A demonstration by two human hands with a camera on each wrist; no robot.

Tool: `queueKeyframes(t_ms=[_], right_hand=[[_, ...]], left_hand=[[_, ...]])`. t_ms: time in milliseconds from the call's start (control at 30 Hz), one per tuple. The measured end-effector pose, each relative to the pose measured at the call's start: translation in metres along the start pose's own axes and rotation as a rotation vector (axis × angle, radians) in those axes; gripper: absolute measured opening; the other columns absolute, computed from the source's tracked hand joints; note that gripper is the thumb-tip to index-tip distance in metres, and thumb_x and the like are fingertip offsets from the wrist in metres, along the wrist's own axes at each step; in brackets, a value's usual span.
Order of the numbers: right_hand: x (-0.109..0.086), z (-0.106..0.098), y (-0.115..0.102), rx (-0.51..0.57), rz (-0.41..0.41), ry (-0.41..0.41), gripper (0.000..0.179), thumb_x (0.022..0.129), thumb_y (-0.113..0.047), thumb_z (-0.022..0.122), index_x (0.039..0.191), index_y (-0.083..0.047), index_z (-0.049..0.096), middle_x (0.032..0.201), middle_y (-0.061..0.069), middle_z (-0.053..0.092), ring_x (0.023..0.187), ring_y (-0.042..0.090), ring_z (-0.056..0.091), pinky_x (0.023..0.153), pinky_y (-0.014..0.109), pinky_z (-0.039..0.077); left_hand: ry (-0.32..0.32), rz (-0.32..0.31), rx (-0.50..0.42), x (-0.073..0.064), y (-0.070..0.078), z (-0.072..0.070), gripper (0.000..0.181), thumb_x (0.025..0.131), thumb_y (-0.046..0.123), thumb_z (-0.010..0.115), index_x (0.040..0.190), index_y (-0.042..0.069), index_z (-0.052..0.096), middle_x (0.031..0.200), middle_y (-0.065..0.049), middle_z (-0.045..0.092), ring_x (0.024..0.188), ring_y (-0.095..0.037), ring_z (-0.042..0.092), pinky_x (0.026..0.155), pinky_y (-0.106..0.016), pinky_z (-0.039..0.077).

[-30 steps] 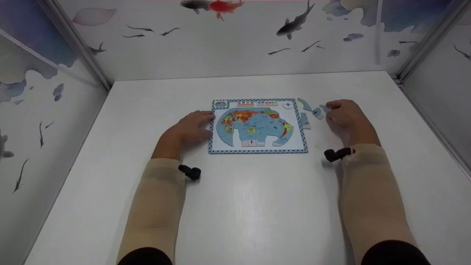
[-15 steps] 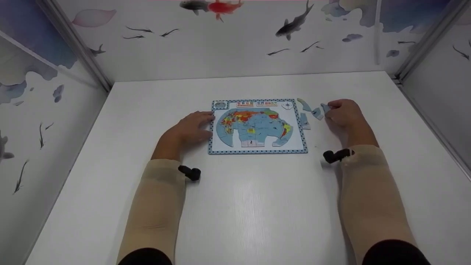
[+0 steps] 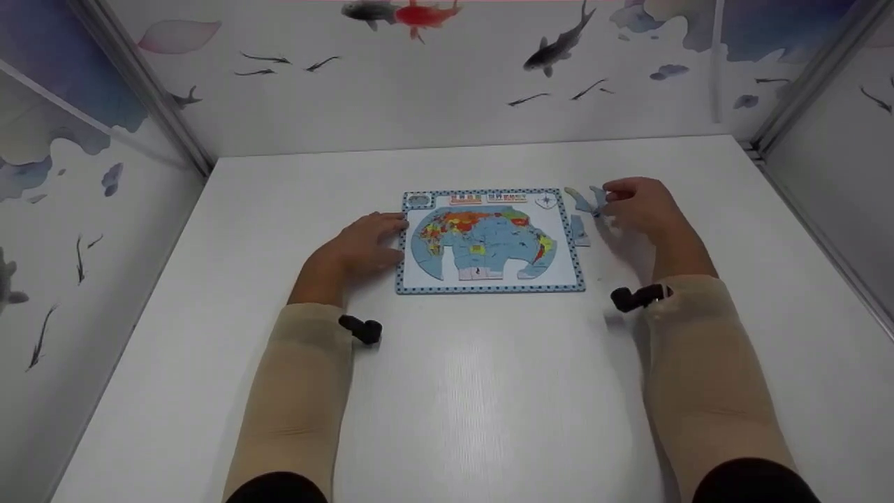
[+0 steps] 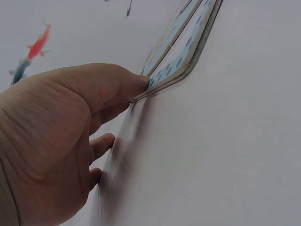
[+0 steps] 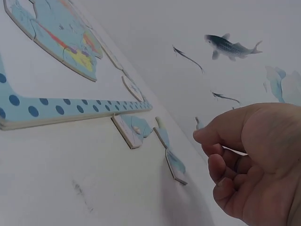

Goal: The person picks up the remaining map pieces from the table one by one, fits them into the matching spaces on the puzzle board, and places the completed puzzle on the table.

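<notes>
A world map jigsaw puzzle board (image 3: 489,288) with a blue dotted border lies on the white table, partly filled with map pieces. My left hand (image 3: 364,242) touches the board's left edge with thumb and fingertips; its lower fingers are spread in the left wrist view. To the right of the board, my right hand (image 3: 642,204) pinches a small blue puzzle piece (image 3: 597,191) between thumb and index finger, raised off the table. In the right wrist view only a sliver of that held piece (image 5: 198,123) shows past the thumb; its other fingers are curled.
Loose pieces lie beside the board's right edge: a blue and white piece (image 3: 579,230), a curved piece (image 3: 577,198) and a blue piece (image 5: 176,165) partly covered by my right hand in the head view. Walls with painted fish (image 3: 559,42) enclose the table.
My right hand has lifted the small blue piece and moved left with it, over the other loose pieces. My left hand and the board have stayed in place.
</notes>
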State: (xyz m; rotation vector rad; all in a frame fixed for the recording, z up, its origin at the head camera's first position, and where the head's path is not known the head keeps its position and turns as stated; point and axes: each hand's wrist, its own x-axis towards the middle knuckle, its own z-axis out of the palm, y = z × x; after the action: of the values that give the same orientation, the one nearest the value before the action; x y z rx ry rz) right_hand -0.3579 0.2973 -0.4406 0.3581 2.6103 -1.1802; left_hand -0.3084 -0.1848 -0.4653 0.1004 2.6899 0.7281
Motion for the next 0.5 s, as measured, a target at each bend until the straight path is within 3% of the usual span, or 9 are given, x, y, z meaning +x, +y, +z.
queueKeyframes(t_ms=[300, 500], right_hand=[[-0.010, 0.009, -0.015, -0.131, -0.117, -0.085, 0.059, 0.098, -0.037, 0.077, 0.153, -0.027, 0.058, 0.149, 0.008, 0.058, 0.133, 0.032, 0.052, 0.106, 0.046, 0.051], [-0.014, 0.016, -0.022, -0.146, -0.151, -0.106, 0.054, 0.099, -0.034, 0.076, 0.151, -0.026, 0.061, 0.146, 0.008, 0.059, 0.131, 0.032, 0.052, 0.108, 0.047, 0.050]], left_hand=[[-0.010, 0.009, -0.016, 0.001, -0.001, 0.000, 0.073, 0.098, 0.044, 0.073, 0.162, 0.049, 0.040, 0.177, 0.021, 0.024, 0.171, -0.023, 0.010, 0.137, -0.059, 0.017], [-0.017, 0.016, -0.015, 0.003, -0.002, 0.000, 0.073, 0.098, 0.042, 0.072, 0.163, 0.046, 0.040, 0.177, 0.021, 0.024, 0.171, -0.022, 0.010, 0.137, -0.058, 0.016]])
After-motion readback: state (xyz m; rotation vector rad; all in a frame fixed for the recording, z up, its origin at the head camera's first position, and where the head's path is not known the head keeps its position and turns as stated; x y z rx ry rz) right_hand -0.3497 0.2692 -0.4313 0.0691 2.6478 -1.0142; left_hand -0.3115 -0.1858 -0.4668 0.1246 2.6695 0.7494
